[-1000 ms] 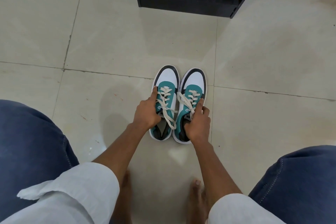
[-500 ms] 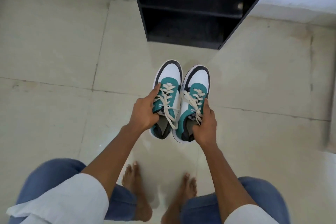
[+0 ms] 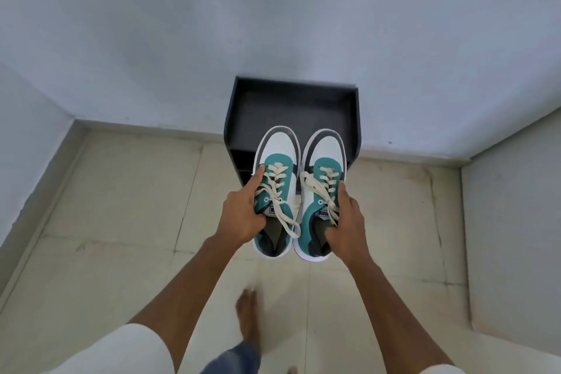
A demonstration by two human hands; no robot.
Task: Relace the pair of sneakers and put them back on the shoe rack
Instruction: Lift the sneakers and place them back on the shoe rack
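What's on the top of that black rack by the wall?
The shoe rack's top tray looks bare where visible; the held sneakers cover its front edge and lower shelves.

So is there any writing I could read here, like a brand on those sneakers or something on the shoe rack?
Left sneaker tongue label: dark lettering on white, half hidden by the left hand and too blurred to read.
Right sneaker tongue label: dark block lettering seen upside down, too blurred to read for sure.
Black shoe rack: no text visible.
Wall and floor tiles: none.
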